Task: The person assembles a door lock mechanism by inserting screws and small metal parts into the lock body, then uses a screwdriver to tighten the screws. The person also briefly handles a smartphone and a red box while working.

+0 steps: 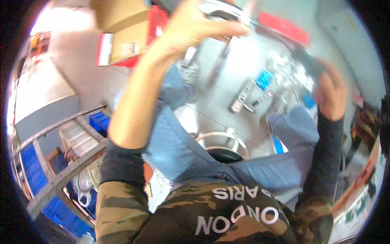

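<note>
My left hand [195, 30] is raised at the top of the view, its fingers bent, partly cut off by the edge. A curved white-and-black thing [223, 12] lies against its fingers; its kind is not clear. At the right, my right hand [334, 91] is closed round a dark grey-green thing [306, 61], too smeared by motion to name. On the grey floor between my legs lie a long metal plate [243, 95] with fittings on it, a small dark-and-white strip [263, 98] and a blue packet [264, 79].
An open cardboard box [130, 40] with red sides stands at the far left. Crumpled clear plastic bags [284, 67] and a red flat box [283, 28] lie at the far right. Beside me on the left is a metal rack [67, 179] with blue bins. A round-seated white stool [221, 142] is under me.
</note>
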`<state>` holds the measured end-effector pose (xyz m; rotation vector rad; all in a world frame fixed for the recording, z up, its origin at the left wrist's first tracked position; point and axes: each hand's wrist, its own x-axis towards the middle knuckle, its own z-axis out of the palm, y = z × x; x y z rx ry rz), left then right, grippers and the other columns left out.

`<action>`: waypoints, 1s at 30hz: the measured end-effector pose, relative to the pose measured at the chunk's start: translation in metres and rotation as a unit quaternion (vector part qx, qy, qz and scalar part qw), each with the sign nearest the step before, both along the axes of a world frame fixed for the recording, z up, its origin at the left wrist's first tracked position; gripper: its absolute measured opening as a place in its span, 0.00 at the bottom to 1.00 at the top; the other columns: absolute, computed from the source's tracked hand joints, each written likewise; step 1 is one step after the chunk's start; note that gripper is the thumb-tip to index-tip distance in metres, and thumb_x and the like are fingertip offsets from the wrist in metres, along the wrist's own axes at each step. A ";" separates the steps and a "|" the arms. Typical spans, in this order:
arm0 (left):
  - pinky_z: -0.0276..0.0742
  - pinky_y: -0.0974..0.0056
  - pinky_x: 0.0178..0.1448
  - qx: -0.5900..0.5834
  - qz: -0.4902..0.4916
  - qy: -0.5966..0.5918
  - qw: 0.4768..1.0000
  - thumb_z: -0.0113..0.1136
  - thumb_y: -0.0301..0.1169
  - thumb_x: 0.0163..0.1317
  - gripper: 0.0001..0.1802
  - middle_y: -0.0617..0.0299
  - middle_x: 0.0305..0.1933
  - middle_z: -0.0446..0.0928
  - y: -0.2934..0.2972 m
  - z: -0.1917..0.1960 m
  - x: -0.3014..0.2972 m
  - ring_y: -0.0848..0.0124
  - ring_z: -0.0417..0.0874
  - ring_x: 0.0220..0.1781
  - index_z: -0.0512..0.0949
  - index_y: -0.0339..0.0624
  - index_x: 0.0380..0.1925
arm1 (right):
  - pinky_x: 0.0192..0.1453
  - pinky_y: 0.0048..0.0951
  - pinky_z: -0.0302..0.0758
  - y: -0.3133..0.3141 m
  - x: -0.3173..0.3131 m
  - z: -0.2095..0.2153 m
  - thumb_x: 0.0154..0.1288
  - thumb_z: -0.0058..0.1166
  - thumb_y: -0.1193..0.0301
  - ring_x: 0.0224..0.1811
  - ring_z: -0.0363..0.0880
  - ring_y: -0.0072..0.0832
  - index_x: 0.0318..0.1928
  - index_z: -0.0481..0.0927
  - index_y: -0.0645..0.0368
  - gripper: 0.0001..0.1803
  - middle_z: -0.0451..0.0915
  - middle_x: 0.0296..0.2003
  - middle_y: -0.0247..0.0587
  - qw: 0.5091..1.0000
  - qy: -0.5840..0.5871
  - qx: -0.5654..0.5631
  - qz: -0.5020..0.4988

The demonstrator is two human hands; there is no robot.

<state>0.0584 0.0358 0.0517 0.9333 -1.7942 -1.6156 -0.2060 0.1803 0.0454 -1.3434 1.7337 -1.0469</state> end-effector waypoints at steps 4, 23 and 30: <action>0.78 0.67 0.31 0.046 0.030 0.059 0.997 0.74 0.36 0.32 0.43 0.52 0.40 0.74 -0.006 -0.004 -0.001 0.67 0.78 0.38 0.64 0.29 0.49 | 0.19 0.14 0.57 -0.006 0.001 0.001 0.55 0.51 0.66 0.17 0.61 0.11 0.47 0.74 0.62 0.20 0.73 0.25 0.31 0.995 -0.095 -0.005 -0.015; 0.73 0.47 0.49 0.304 0.574 0.327 0.687 0.40 0.54 0.61 0.26 0.51 0.44 0.71 -0.156 -0.114 0.216 0.55 0.74 0.46 0.68 0.43 0.44 | 0.16 0.13 0.56 -0.032 -0.040 -0.026 0.60 0.49 0.69 0.13 0.57 0.11 0.48 0.72 0.63 0.17 0.77 0.31 0.41 0.981 -0.172 -0.035 -0.087; 0.69 0.46 0.53 0.367 0.604 0.316 0.633 0.31 0.48 0.67 0.26 0.47 0.45 0.70 -0.171 -0.164 0.239 0.53 0.72 0.49 0.63 0.38 0.50 | 0.17 0.14 0.56 -0.038 -0.035 -0.034 0.59 0.51 0.69 0.14 0.58 0.11 0.48 0.73 0.62 0.17 0.74 0.28 0.34 0.982 -0.149 -0.018 -0.115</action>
